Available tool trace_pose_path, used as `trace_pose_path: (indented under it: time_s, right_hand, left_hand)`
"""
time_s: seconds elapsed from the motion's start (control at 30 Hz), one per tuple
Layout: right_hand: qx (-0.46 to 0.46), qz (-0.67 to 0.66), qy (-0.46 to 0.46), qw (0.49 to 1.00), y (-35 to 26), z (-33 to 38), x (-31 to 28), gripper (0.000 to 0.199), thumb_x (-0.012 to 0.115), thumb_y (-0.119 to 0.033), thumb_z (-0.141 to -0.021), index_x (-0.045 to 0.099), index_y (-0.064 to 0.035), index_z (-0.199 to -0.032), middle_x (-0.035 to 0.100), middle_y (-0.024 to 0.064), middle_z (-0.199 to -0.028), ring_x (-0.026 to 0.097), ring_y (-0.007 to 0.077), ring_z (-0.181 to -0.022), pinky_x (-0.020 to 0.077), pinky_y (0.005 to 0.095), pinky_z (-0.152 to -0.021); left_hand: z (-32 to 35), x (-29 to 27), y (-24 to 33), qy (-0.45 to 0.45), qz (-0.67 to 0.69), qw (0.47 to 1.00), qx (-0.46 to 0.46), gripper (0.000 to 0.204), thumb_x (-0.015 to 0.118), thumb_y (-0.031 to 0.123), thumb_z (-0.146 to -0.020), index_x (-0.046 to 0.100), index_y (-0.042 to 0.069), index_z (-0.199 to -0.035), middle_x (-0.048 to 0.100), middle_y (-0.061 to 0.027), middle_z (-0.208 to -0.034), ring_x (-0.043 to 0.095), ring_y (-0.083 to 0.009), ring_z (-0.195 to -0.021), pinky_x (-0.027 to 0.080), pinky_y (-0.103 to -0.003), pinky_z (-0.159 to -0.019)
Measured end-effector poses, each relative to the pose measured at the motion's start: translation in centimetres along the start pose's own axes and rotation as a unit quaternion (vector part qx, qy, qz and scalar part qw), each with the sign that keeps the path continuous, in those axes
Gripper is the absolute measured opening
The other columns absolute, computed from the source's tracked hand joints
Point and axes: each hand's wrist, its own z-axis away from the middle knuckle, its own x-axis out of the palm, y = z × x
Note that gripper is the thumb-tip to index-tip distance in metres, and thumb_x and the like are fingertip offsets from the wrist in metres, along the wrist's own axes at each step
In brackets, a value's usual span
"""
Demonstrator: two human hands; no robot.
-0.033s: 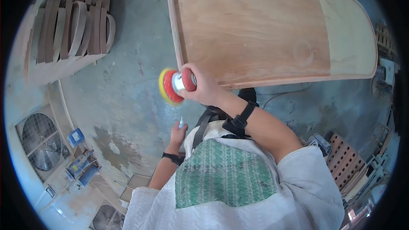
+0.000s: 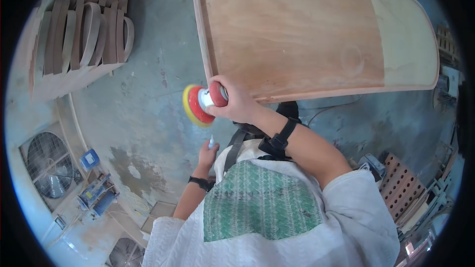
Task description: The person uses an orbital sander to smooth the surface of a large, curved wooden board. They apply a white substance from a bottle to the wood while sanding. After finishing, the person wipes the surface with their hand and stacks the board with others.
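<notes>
- The right hand (image 2: 236,103) is wrapped tight around the red body of a small sander (image 2: 204,104), held just off the lower left corner of the big wooden panel (image 2: 297,29), with the yellow-rimmed red pad turned away from the panel and touching nothing.
- The likeliest slip, as I judge it: the grip sits right at that corner, so a small turn of the wrist could knock the tool body or the knuckles against the panel's raised rim.
- If the pad meets the rim tilted instead of flat, it could dig a groove in the thin edge strip.
- The left hand (image 2: 208,154) hangs below the sander, well apart from the panel, closed around a small white-tipped item (image 2: 212,142); I cannot tell what it is. With that hand busy, the sander has only one hand to steady it, so it may wander.
- A thin cable (image 2: 326,110) lies on the concrete floor (image 2: 148,99) under the panel's lower edge, and could snag.
- The panel itself: broad plywood, reddish-brown across most of its face, with a paler band at its right end and a faint ring mark toward the lower right. Its lower edge curves, and a narrow rim runs down its left side.
</notes>
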Motion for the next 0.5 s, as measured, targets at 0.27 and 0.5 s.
trace_pose_path:
  time_s: [0.27, 0.5]
  right_hand:
    - [0.075, -0.057, 0.115, 0.989, 0.7, -4.7, -1.4, 0.053, 0.086, -0.027, -0.085, 0.06, -0.003, -0.126, 0.069, 0.015, -0.111, 0.071, 0.0301, -0.106, 0.0572, 0.042, -0.095]
    - [-0.004, 0.182, 0.116, 0.976, -1.4, -8.9, -0.2, 0.053, 0.081, -0.032, -0.09, 0.059, 0.0012, -0.125, 0.069, 0.024, -0.112, 0.073, 0.0393, -0.104, 0.0609, 0.0456, -0.088]
  left_hand:
    - [2.3, -0.3, 3.5, 0.033, 0.103, 0.994, 0.013, 0.024, 0.072, 0.024, -0.101, 0.071, 0.003, -0.112, 0.076, -0.0067, -0.097, 0.069, -0.0157, -0.087, 0.054, -0.034, -0.079]
    - [3.6, -1.1, 0.9, 0.047, 0.115, 0.992, 0.021, 0.03, 0.072, 0.031, -0.105, 0.071, 0.002, -0.116, 0.076, -0.005, -0.098, 0.07, -0.0148, -0.088, 0.054, -0.033, -0.078]
